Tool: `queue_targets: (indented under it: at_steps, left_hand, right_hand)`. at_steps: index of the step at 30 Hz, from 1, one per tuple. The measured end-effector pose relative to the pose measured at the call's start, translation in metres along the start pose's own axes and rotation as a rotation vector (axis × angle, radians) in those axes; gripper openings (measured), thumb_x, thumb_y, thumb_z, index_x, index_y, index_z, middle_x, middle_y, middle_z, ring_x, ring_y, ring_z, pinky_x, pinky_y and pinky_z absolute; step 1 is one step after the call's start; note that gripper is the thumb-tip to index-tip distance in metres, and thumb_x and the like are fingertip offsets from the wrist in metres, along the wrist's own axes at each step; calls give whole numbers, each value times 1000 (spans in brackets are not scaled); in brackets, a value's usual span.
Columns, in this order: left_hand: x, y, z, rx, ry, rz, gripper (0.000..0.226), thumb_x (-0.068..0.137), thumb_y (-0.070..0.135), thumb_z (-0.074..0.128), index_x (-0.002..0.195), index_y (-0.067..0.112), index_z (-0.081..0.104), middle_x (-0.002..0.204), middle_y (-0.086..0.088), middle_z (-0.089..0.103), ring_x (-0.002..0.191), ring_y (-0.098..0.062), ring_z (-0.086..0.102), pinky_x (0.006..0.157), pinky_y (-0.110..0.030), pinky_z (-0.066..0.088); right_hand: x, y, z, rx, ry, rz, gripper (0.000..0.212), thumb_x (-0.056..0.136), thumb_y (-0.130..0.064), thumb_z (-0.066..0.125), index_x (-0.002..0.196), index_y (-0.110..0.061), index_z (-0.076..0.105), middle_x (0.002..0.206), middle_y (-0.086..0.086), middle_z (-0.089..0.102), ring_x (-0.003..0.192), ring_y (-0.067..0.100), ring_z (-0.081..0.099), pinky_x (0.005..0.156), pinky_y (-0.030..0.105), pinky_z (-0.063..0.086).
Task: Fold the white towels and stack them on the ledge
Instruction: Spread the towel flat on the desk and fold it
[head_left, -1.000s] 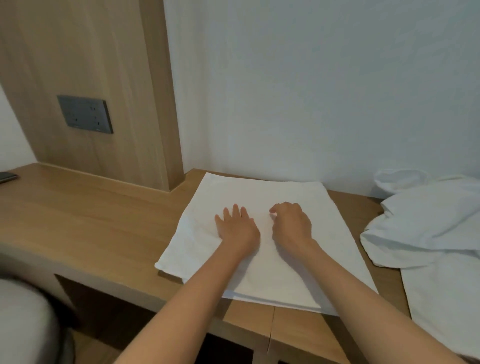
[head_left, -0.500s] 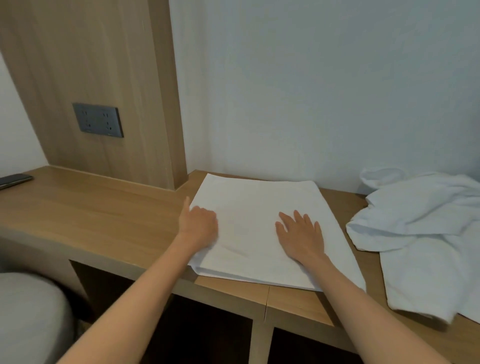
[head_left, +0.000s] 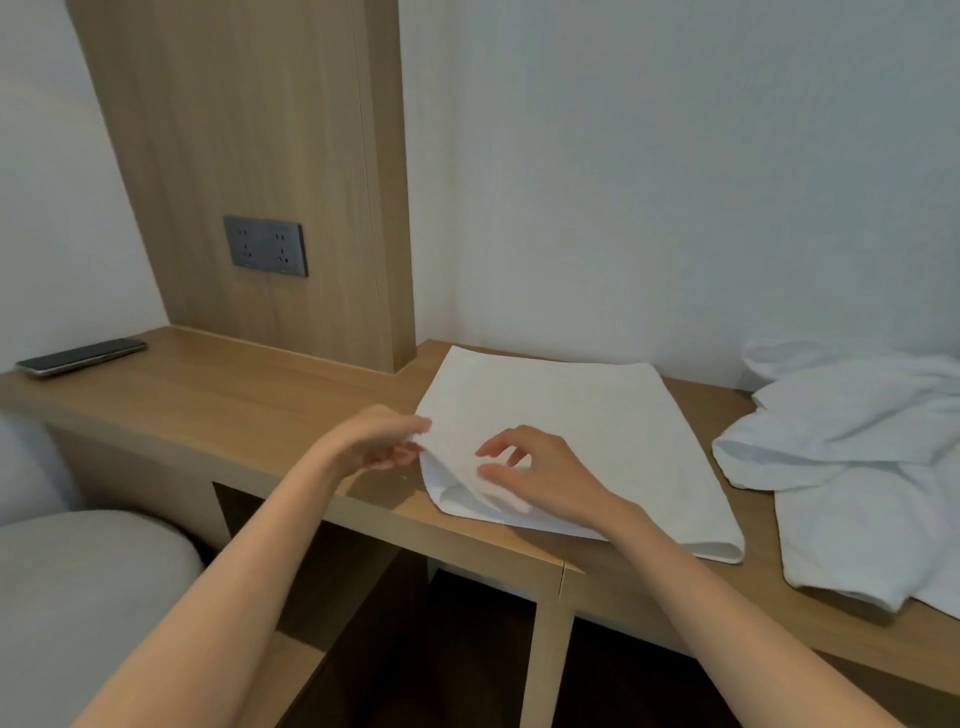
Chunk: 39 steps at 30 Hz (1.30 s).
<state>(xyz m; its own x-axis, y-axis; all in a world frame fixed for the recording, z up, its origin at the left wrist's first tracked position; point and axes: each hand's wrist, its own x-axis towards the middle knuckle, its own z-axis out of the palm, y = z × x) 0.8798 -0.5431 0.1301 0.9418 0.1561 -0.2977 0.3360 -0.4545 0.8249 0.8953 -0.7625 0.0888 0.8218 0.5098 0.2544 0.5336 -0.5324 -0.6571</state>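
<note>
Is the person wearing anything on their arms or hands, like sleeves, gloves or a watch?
No. The left forearm and right forearm are bare, with no sleeves in view. The left hand and right hand have no gloves, and I see no watch, bracelet or rings on either.

folded towel (head_left: 571, 410) on ledge (head_left: 234, 395), towel heap (head_left: 857, 441) right

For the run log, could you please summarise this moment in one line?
left hand: pinches lifted left edge of folded towel | right hand: fingers relaxed, over it | crumpled towels: on ledge, right
</note>
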Motion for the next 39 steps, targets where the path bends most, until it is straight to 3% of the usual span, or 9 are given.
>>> queue_targets:
  at_steps: [3, 7, 11, 16, 19, 26, 31, 35, 39]
  left_hand:
    - [-5, 13, 4, -354, -122, 83, 19, 95, 27, 57, 106, 13, 62, 97, -2, 71, 79, -10, 67, 72, -22, 51]
    - [-7, 16, 20, -118, -201, 300, 29, 99, 33, 46, 123, 23, 59, 122, 10, 63, 112, -10, 57, 100, -35, 38]
    - [0, -3, 25, 354, -63, 371, 45, 92, 32, 59, 134, 21, 47, 138, 0, 50, 115, -10, 47, 98, -27, 36]
    - [5, -23, 40, 627, 99, 360, 54, 81, 49, 66, 124, 22, 49, 127, 1, 50, 117, -20, 44, 97, -36, 39]
    - [2, -28, 43, 560, 358, 428, 17, 88, 37, 60, 89, 21, 52, 92, 3, 57, 82, -12, 55, 69, -22, 46]
    - [-14, -59, 12, 436, 436, 185, 37, 87, 39, 56, 60, 16, 47, 56, 3, 46, 54, -12, 46, 55, -23, 38]
    - [-18, -64, 4, 447, 370, 129, 27, 85, 35, 63, 68, 15, 56, 69, 1, 55, 67, -12, 53, 62, -24, 43]
    - [-23, -53, -5, 444, 503, 160, 10, 92, 22, 54, 92, 14, 59, 97, -4, 60, 91, -17, 56, 81, -31, 50]
    - [-23, -19, 15, 513, 731, 445, 22, 94, 15, 45, 107, 13, 62, 113, -6, 56, 97, -17, 50, 82, -27, 40]
  right_hand:
    - [-3, -12, 13, -10, -53, 55, 44, 73, -69, 59, 108, -44, 49, 107, -26, 51, 90, 2, 57, 72, 10, 43]
    - [1, -11, 27, -202, 121, 190, 44, 91, -53, 49, 120, -20, 49, 114, -4, 60, 96, 13, 60, 76, 17, 45]
    - [-3, 2, 23, 0, 449, 308, 25, 97, -28, 42, 76, -17, 37, 70, -1, 46, 64, 13, 44, 50, 22, 26]
    - [-6, 11, 17, 257, 617, 422, 29, 93, -19, 46, 68, -14, 32, 64, 0, 35, 56, 12, 32, 52, 26, 25]
    - [-8, 12, 19, 241, 582, 382, 25, 93, -19, 48, 72, -15, 35, 63, 0, 35, 56, 14, 32, 52, 27, 25]
    - [-14, -4, 20, 49, 292, 200, 26, 95, -28, 47, 120, -30, 46, 108, -8, 53, 96, 12, 53, 76, 26, 39]
    - [-10, -25, 30, -213, -255, 62, 9, 91, -47, 50, 100, -48, 52, 139, -18, 44, 132, 12, 33, 113, 54, 5]
    - [-8, -23, 7, 77, -156, 113, 28, 96, -44, 47, 104, -28, 68, 124, -13, 60, 120, 11, 51, 99, 22, 34]
    - [-1, 2, -20, -86, 27, 196, 28, 100, -30, 43, 116, -22, 64, 132, -5, 56, 123, 16, 50, 102, 27, 36]
